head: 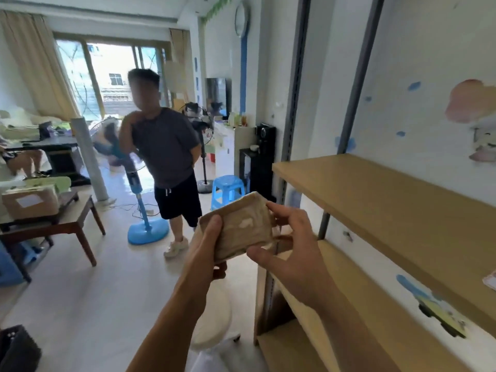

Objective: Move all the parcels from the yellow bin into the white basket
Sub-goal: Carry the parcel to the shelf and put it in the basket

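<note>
Between both hands' fingers sits a flat brown paper-wrapped parcel [239, 226]: left hand [206, 248] grips its near edge, right hand [292, 237] pinches its far corner.

Tape-glossy brown paper parcel [237, 228]; matt wooden shelves [389, 200].

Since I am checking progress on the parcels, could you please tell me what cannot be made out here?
- Head view: yellow bin and white basket, neither seen in frame.
- Parcel: label blurred; underside hidden by left hand and right hand.
- Box at left: label too small.
</note>
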